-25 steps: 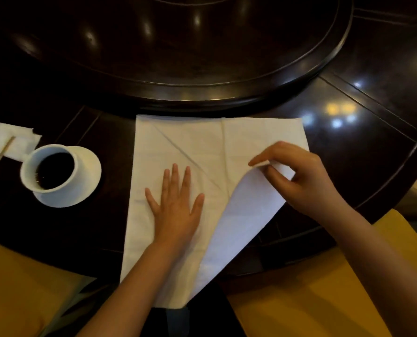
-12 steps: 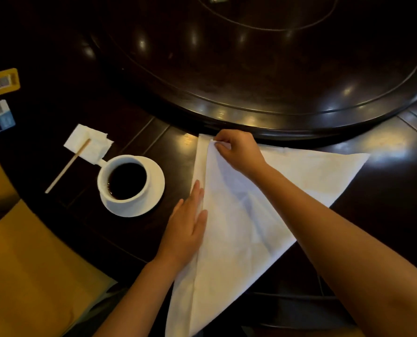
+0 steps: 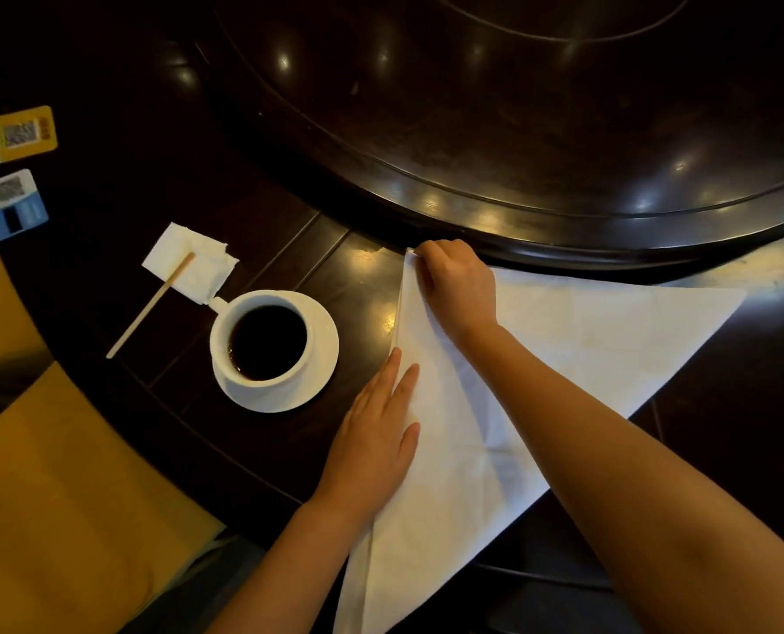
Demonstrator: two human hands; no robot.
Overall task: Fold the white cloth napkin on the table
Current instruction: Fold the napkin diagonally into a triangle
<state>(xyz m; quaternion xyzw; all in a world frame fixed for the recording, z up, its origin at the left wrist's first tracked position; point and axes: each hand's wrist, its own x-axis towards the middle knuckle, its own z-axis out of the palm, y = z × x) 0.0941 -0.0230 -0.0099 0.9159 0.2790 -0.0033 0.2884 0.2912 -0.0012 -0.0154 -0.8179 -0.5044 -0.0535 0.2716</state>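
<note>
The white cloth napkin [image 3: 578, 340] lies on the dark table [image 3: 289, 249], folded into a triangle with its long edge running from the right point down to the table's near edge, where its lower tip hangs over. My right hand [image 3: 456, 286] reaches across and pinches the napkin's far left corner, just below the raised turntable. My left hand [image 3: 376, 437] lies flat, fingers together, on the napkin's left edge and presses it down. My right forearm crosses over the middle of the cloth and hides part of it.
A white cup of dark coffee on a saucer [image 3: 273, 350] stands close to the left of the napkin. Beyond it lie a paper tissue [image 3: 191, 263] with a wooden stirrer [image 3: 150, 306], and two cards [image 3: 15, 169]. The raised turntable [image 3: 541, 130] fills the far side. Yellow chair cushions [image 3: 56, 496] sit at near left.
My right hand carried the napkin's lower right corner up and over to the far left corner, making a triangle. My left hand slid to the left edge. The view shifted left.
</note>
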